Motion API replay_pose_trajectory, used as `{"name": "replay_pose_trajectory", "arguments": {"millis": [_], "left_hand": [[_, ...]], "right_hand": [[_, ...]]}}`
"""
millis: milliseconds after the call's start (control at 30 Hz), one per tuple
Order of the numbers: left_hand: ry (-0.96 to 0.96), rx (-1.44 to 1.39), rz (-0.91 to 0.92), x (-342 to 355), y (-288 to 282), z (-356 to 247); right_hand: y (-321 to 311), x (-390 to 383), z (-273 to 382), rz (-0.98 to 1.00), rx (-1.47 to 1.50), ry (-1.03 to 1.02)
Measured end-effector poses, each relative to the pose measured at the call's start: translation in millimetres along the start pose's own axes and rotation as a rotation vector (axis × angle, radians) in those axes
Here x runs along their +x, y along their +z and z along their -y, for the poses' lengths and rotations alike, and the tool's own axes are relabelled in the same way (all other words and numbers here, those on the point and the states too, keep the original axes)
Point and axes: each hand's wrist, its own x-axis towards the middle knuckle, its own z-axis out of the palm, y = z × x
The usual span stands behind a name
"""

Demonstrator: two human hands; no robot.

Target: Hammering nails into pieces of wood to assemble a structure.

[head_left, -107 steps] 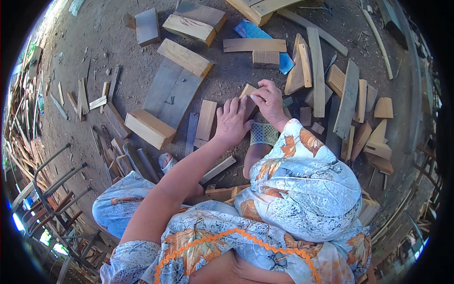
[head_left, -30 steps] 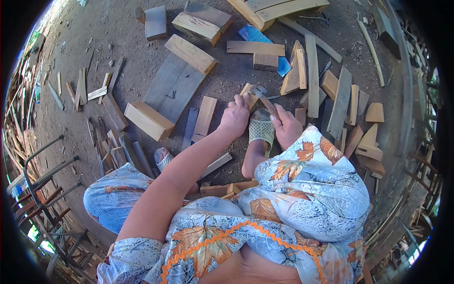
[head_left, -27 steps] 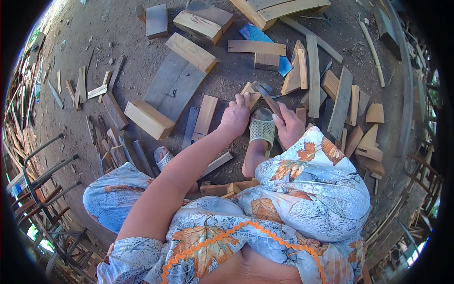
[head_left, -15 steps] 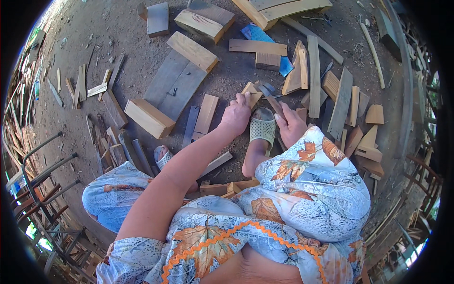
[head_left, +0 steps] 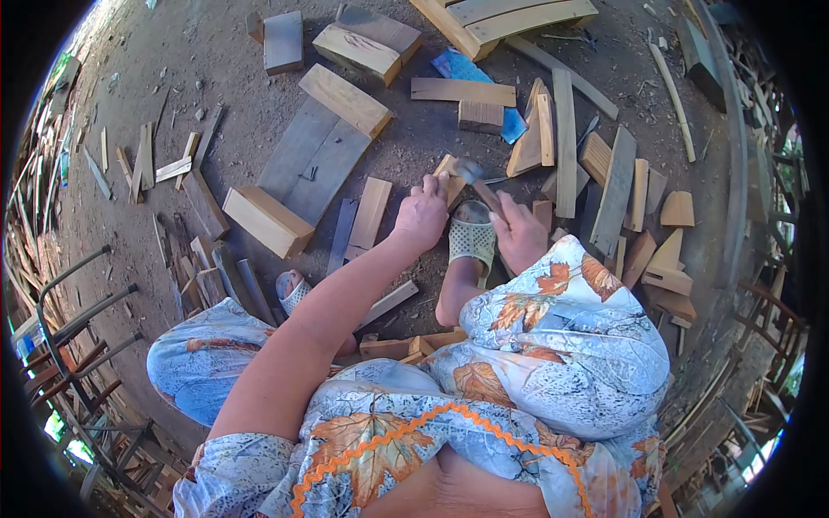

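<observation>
- Head view: a person's left hand [head_left: 422, 216] steadies a small pale-tan wooden block [head_left: 446, 165] near the dirt ground [head_left: 389, 160], fingers bent and gripping its near left side.
- Right hand [head_left: 521, 233] grasps a hammer with a brown wooden handle [head_left: 488, 198] and grey metal head, its fingers wrapped around the lower part of the grip.
- The hammer's head, slightly blurred, is at the right edge of the block, close to the left fingertips; whether metal meets wood cannot be told.
- Seconds earlier, both hands were at the block with no hammer to be seen; now the right hand has the tool while the left alone minds the wood. That change suggests work has passed from placing to tapping.
- Any nail under the fingers is too small or hidden to make out.
- A pale green perforated clog [head_left: 471, 242], worn on the right foot, sits just behind the block.
- Left of the hands lies a grey plank panel [head_left: 315, 155] with a pale wooden piece at either end; to the right, loose offcuts surround a long grey-brown board [head_left: 615, 190].
</observation>
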Motion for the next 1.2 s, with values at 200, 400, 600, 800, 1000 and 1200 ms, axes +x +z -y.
{"name": "replay_pose_trajectory", "arguments": {"millis": [200,400,600,800,1000,1200], "left_hand": [[-0.007,0.025,-0.002,0.7,0.5,0.6],[-0.006,0.027,-0.015,-1.2,3.2,0.1],[-0.018,-0.015,-0.003,-0.3,-0.1,-1.6],[-0.028,-0.038,0.015,-0.6,-3.7,-2.6],[-0.025,-0.031,0.008,-0.4,-6.9,-2.5],[-0.009,-0.051,0.024,-0.4,-7.7,-0.7]], "right_hand": [[0.8,3.8,-11.0,0.057,-0.026,0.011],[-6.6,-4.3,-15.4,-0.007,0.136,0.042],[-2.8,-7.1,-13.6,0.033,0.106,0.037],[2.1,-6.8,-10.2,-0.014,0.095,0.043],[3.8,3.1,-4.6,-0.006,-0.037,0.046],[-4.3,2.8,-3.5,-0.010,0.087,0.039]]}}
